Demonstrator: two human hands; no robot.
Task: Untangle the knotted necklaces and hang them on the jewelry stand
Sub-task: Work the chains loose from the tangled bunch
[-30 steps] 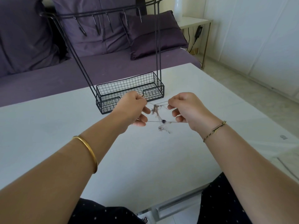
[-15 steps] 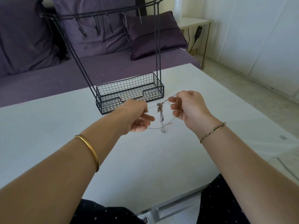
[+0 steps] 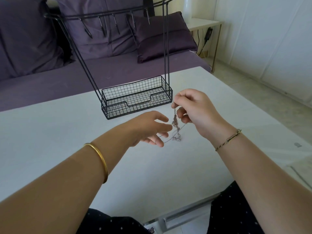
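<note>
The necklaces [image 3: 175, 121] hang in one knotted clump just in front of the stand [image 3: 118, 112], off its right front corner on my side. My right hand [image 3: 195, 110] pinches the top of the clump between thumb and forefinger, the other fingers curled under, so the tangle's long axis runs straight up and down. Its low end sits at the table [image 3: 118, 166]; I can't tell whether it touches or only dangles over it.

My left hand [image 3: 146, 127] is nearer me than the stand, left of the clump, with the fingers loose, spread and holding nothing. Those fingertips [image 3: 168, 127] point right at the middle of the knot, just beside it. A thin strand loops out low toward my lower fingers, but I can't say it touches them.

The chains look fine and silvery, with a darker, bunched lump halfway down and small bright bits at the bottom. So the knot lies to the right of my free hand, a short reach across. Up on the stand, the hooks [image 3: 116, 27] are bare.
</note>
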